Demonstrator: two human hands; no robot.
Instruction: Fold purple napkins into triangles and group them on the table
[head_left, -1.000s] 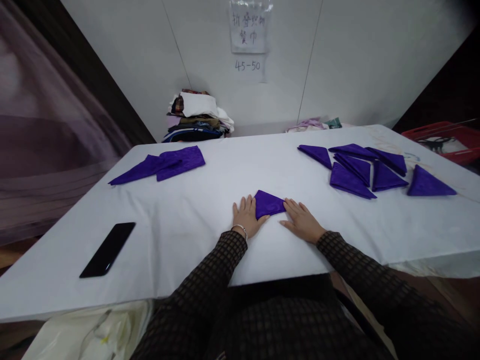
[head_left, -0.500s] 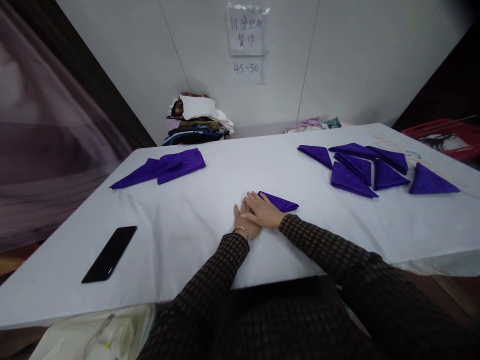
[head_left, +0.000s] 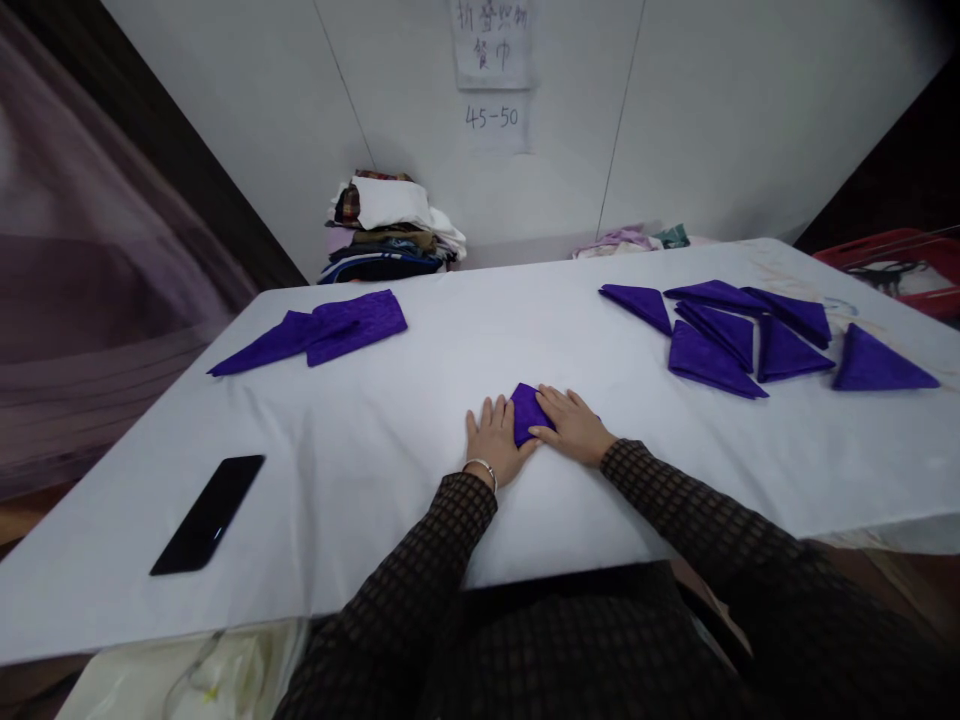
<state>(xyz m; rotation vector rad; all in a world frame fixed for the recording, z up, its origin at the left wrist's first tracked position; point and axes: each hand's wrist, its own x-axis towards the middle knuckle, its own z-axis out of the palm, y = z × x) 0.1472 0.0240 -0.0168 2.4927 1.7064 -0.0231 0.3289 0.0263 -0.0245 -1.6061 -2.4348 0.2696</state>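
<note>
A folded purple napkin [head_left: 529, 412] lies on the white-covered table in front of me, partly hidden by my hands. My left hand [head_left: 496, 440], with a bracelet at the wrist, rests flat at the napkin's left edge, fingers stretched forward. Over the napkin's right part lies my right hand [head_left: 576, 425], palm down, its fingers out and its thumb near the left hand. Several purple napkins folded into triangles [head_left: 716, 335] sit together at the right. Two more purple napkins [head_left: 356, 328] overlap at the left, one of them flatter and squarer.
A black phone [head_left: 208, 515] lies at the left front of the white tablecloth [head_left: 405, 500]. Behind the table stands a pile of folded clothes [head_left: 394, 225]. A red basket [head_left: 896, 270] is at the far right, and a pale bin [head_left: 187, 675] is below the front edge.
My hands, stacked before, have moved apart. The right hand has slid rightward over the napkin, and the left now lies flat with the napkin's left part showing between them. The view tilted slightly.
</note>
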